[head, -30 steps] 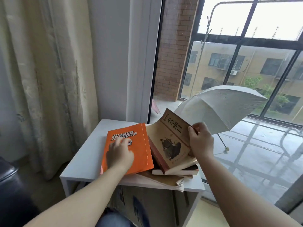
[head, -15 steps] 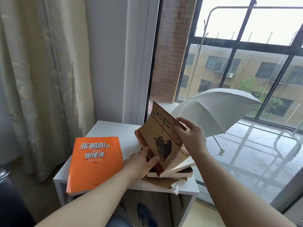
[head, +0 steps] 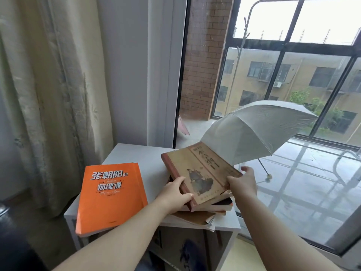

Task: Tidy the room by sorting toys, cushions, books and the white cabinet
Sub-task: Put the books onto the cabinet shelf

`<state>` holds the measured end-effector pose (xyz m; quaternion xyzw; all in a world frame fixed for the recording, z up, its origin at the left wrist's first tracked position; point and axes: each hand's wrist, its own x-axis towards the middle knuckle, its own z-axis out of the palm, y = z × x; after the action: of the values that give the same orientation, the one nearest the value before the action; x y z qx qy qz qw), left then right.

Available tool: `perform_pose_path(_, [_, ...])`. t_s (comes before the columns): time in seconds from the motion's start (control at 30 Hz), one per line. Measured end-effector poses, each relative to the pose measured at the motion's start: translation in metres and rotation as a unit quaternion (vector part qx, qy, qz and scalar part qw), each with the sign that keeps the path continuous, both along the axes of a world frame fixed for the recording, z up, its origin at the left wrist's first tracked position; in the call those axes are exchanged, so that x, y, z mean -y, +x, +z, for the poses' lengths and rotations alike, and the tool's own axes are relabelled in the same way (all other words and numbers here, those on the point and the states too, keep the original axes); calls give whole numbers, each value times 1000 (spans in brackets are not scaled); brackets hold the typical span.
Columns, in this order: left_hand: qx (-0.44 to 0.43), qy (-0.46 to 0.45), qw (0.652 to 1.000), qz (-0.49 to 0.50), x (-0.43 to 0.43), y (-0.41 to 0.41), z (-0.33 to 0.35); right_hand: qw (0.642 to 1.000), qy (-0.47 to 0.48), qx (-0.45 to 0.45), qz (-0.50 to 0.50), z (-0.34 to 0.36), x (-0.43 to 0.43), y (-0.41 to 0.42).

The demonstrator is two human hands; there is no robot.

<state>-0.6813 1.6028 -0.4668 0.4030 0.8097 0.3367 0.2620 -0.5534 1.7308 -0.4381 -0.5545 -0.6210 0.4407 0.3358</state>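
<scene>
A tan old book (head: 201, 173) with a dark red spine lies nearly flat above a stack of books (head: 211, 209) on the right of the white cabinet top (head: 140, 155). My left hand (head: 175, 194) grips its spine edge, thumb on the cover. My right hand (head: 243, 181) holds its right edge, fingers under it. An orange book (head: 110, 196) lies flat on the cabinet's left front, overhanging the edge.
A beige curtain (head: 54, 94) hangs on the left. Behind the glass door an open grey umbrella (head: 254, 128) lies on a wet balcony floor. A dark seat edge (head: 5, 212) shows at the far left. The cabinet's lower shelf (head: 187, 249) holds dark items.
The tan book, tilted up on edge before, has come down nearly flat over the stack. My left hand left the orange book and took the tan book's spine. The orange book slid left.
</scene>
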Motion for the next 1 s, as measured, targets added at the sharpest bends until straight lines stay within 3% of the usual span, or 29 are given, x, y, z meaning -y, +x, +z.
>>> perform_pose_path(0.1, [44,27,998,29,-2,1,2,981,39,191,8,-12,-4,7])
perform_pose_path(0.17, [113,59,990,66,-5,1,3,969,34,243,23,-18,-8,8])
perform_pose_path(0.27, [192,83,969,135,-10,0,-1,984,14,170,58,-24,-12,10])
perform_pose_path(0.33, [217,92,959,154,-14,-2,-3,983,32,169,58,-25,-14,14])
perform_pose_path(0.43, [230,89,956,157,-17,-5,2,982,30,175,63,-29,-14,13])
perform_pose_path(0.6, [241,63,956,156,-16,-14,6,988,-21,107,110,-39,-6,-2])
perform_pose_path(0.8, [409,81,889,187,-13,-13,18,988,-68,73,116,-38,-11,4])
perform_pose_path(1.0, [414,81,886,193,-13,-11,16,987,-71,80,121,-42,-15,8])
